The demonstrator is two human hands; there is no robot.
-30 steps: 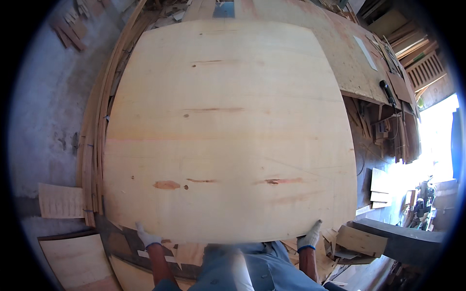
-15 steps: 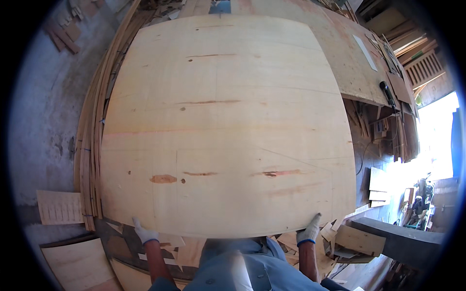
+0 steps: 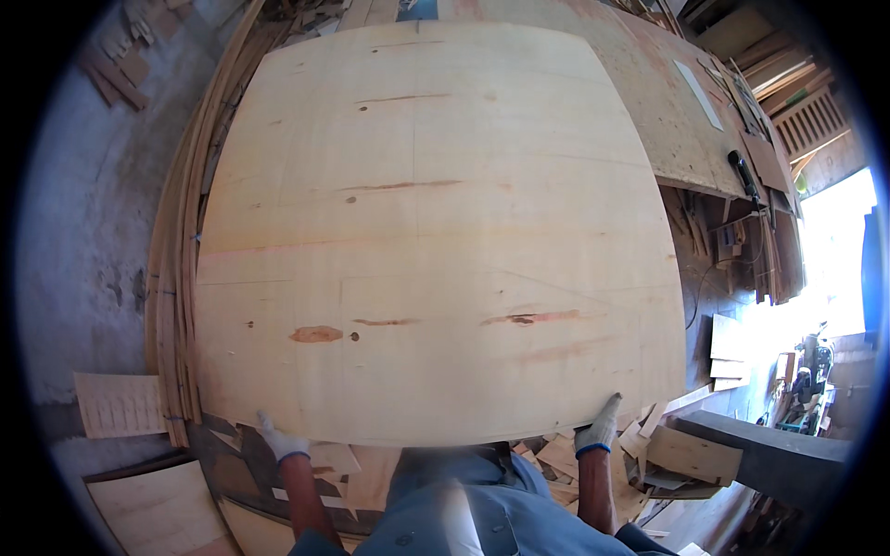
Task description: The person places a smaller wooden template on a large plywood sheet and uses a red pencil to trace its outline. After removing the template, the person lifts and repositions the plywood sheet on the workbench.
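A large pale plywood sheet (image 3: 445, 232) with brown knots and streaks lies in front of me and fills most of the view. My left hand (image 3: 282, 437), in a white glove with a blue cuff, holds its near edge toward the left. The thumb rests on the top face and the other fingers are hidden beneath. At the right part of the same edge, my right hand (image 3: 599, 431) grips in a matching glove, thumb on top and fingers under the sheet. The near edge is close to my body.
Beyond the sheet at right is a worn wooden worktable (image 3: 640, 83) with a dark handheld tool (image 3: 741, 171) near its edge. Long wood strips (image 3: 176, 278) line the left side by the wall. Offcuts (image 3: 686, 454) lie near my right arm, beside a grey beam (image 3: 760, 435).
The view has tilted slightly, so the sheet and surroundings sit a little differently. Both hands keep their hold on the near edge; the sheet shows little movement of its own.
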